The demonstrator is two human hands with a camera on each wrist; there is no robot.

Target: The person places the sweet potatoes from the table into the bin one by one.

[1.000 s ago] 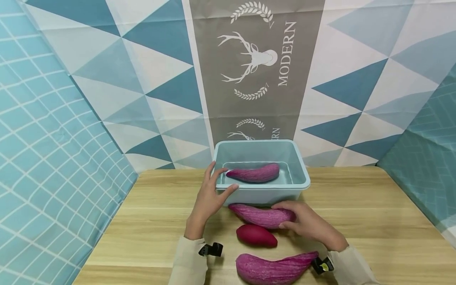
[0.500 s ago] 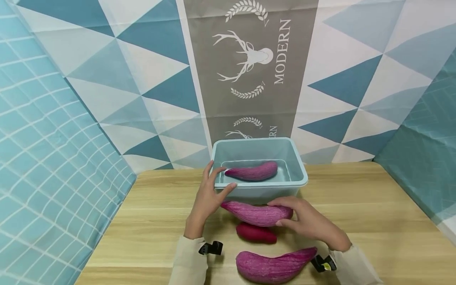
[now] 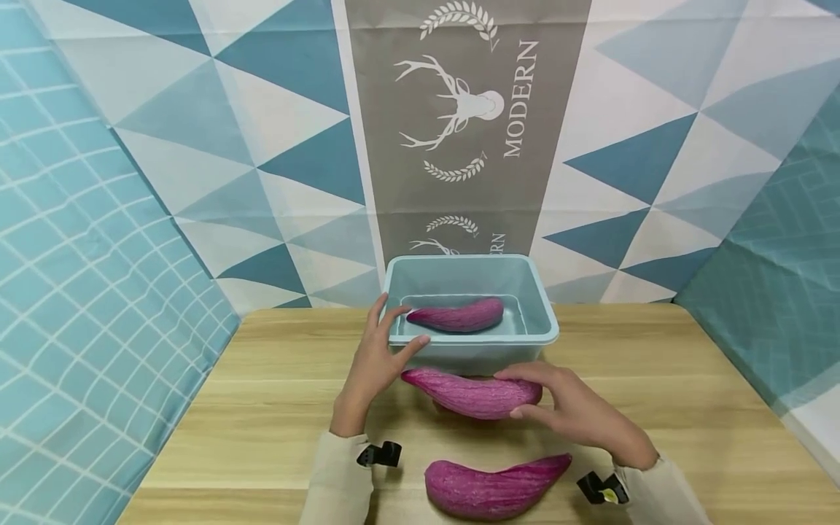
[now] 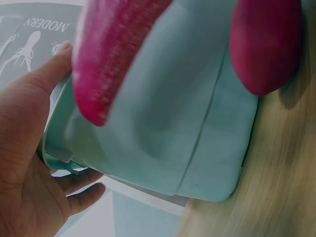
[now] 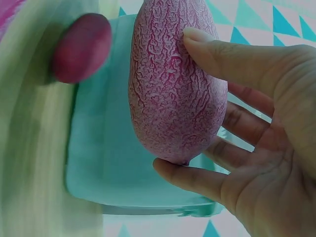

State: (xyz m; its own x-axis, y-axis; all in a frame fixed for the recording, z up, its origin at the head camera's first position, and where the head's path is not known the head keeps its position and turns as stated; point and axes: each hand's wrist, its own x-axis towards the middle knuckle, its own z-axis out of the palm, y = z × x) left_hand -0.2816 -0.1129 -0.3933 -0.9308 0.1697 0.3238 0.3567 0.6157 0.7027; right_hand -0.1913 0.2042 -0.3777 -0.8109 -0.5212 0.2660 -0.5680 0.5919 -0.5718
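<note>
My right hand (image 3: 572, 405) grips a long, wrinkled purple sweet potato (image 3: 475, 394) by its thick right end, raised in front of the light-blue plastic box (image 3: 472, 356). Its narrow tip points left, near my left thumb. My left hand (image 3: 375, 355) holds the box at the front left corner, thumb at the front rim and fingers along the left side. Another purple sweet potato (image 3: 459, 315) lies inside the box. A smooth dark red sweet potato (image 5: 83, 48) rests on the table, mostly hidden behind the held one in the head view.
A third wrinkled purple sweet potato (image 3: 495, 487) lies on the wooden table (image 3: 275, 430) near the front, between my forearms. Behind the box hangs a patterned cloth backdrop (image 3: 459, 168). Blue tiled cloth (image 3: 98, 255) walls the left side.
My right hand has lifted the purple sweet potato off the table and moved it slightly left. It now covers most of the dark red one. My left hand stays at the box corner.
</note>
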